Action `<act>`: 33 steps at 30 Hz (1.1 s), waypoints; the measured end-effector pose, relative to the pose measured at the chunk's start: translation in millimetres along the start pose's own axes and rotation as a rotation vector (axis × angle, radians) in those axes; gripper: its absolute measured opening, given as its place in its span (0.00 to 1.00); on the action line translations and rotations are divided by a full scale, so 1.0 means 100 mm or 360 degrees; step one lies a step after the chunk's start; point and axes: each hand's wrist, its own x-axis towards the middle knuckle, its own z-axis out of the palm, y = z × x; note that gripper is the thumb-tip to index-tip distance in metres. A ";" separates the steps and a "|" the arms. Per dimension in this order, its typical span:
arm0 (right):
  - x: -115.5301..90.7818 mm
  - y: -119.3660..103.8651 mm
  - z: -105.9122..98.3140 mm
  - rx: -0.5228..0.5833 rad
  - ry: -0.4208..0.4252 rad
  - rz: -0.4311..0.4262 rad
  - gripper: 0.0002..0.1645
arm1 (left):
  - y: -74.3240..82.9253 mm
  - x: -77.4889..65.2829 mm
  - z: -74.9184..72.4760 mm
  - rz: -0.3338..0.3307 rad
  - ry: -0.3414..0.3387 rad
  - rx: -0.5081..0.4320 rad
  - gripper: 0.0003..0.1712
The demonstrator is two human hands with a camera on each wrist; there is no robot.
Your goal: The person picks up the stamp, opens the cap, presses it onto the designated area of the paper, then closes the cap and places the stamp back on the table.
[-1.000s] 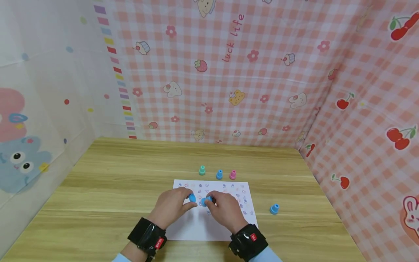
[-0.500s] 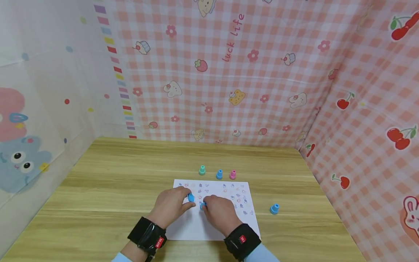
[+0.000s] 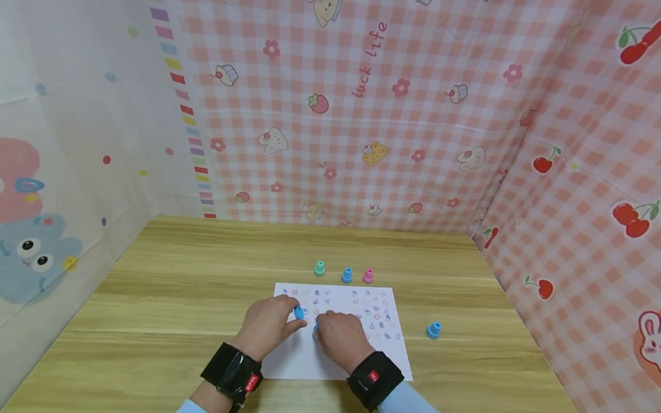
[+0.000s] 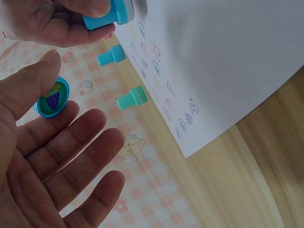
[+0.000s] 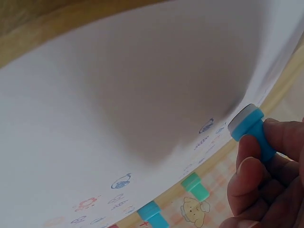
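Observation:
My left hand (image 3: 267, 324) pinches a round blue stamp cap (image 4: 53, 98) between thumb and forefinger. A purple grape picture shows on the cap, and the other fingers are spread. My right hand (image 3: 344, 339) grips the handle of a blue stamp (image 5: 252, 127) over the white paper (image 3: 291, 361). In the right wrist view the stamp is tilted with its pale end towards the sheet; whether it touches cannot be told. Small blue, red and purple prints cover the paper's far part. In the head view the right fingers hide most of the stamp.
Behind the paper stand a green stamp (image 3: 320, 268), another blue stamp (image 3: 347, 276) and a pink stamp (image 3: 368, 276). A further blue stamp (image 3: 434, 330) stands right of the sheet. Patterned cloth (image 3: 330, 132) encloses the wooden table (image 3: 206, 258) at the back and sides.
My right hand has moved left and slightly nearer with the blue stamp, and has turned so its knuckles cover more of it. My left hand has shifted slightly left with the cap.

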 end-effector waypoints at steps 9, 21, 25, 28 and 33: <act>0.03 -0.04 0.05 -0.0098 -0.0169 0.0022 0.11 | 0.00 0.00 0.00 0.0002 -0.0007 0.0025 0.16; 0.04 -0.05 0.09 -0.0119 -0.0198 0.0003 0.12 | 0.02 0.00 -0.01 0.0015 -0.0003 0.0029 0.17; 0.04 -0.03 0.11 -0.0107 -0.0195 -0.0002 0.12 | 0.02 0.00 -0.01 0.0017 -0.0012 0.0017 0.16; 0.04 -0.02 0.10 -0.0108 -0.0180 -0.0012 0.12 | 0.02 0.00 -0.01 0.0018 -0.0005 0.0006 0.16; 0.03 -0.02 0.10 -0.0118 -0.0160 -0.0031 0.13 | 0.02 0.00 -0.01 0.0017 -0.0003 -0.0001 0.16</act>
